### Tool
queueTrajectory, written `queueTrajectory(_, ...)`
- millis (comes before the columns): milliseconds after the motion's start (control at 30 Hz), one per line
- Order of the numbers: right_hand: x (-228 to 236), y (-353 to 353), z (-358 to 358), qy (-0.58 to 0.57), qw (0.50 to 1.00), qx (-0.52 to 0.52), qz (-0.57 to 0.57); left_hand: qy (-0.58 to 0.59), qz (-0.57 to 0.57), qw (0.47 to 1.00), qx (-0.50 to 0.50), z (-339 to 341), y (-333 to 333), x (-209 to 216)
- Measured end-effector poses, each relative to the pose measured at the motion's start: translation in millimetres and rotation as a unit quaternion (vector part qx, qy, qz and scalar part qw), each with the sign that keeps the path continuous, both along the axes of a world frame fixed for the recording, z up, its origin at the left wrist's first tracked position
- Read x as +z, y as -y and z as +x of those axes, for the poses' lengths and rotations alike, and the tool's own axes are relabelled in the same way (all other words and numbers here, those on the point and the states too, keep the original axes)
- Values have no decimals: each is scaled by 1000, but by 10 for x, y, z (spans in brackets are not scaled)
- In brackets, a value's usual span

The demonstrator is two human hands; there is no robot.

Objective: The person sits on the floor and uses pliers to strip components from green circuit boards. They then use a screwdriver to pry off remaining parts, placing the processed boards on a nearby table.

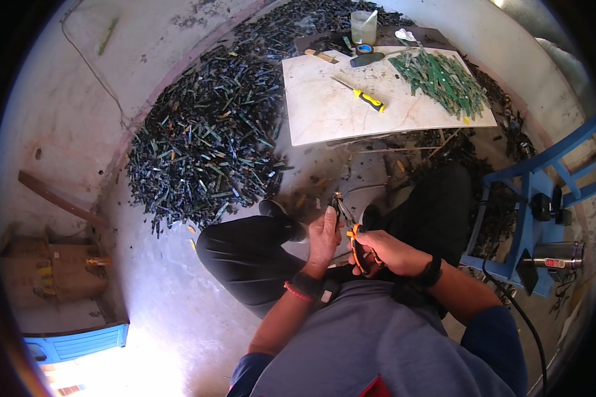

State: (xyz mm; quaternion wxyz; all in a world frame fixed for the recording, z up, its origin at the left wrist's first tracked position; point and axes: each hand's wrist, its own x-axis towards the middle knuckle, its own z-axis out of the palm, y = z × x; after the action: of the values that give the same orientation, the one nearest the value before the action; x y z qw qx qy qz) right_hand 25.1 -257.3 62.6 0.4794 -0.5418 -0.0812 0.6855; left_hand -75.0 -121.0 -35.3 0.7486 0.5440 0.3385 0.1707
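My right hand [392,252] is wrapped round the handles of orange-and-black pliers [355,248]. Their dark jaws reach up and left toward the thumb of my left hand [323,237]. That hand is closed, its thumb lying along a dark, narrow piece whose kind I cannot make out; a small shiny end [338,196] shows just above the thumb. Both hands meet over my lap, between my knees. Whether the jaws grip the piece is too small to tell.
Ahead stands a low table [311,126] with a yellow-and-black screwdriver [369,100], a pile of green strips [440,83], a dark-handled tool [367,59], a tape roll [364,49] and a cloudy jar [363,30]. A large heap of dark strips [205,139] lies left. A blue chair [530,198] stands right.
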Motion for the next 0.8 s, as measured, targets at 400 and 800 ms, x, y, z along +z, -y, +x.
queueTrajectory(400, -225, 1, -130, -152, 974, -124, 112, 18, -68, 998, -5, 51, 4, 56)
queueTrajectory(800, 71, 92, 162, 590, 791, 125, 105, -33, -216, 971, -98, -136, -203, -154)
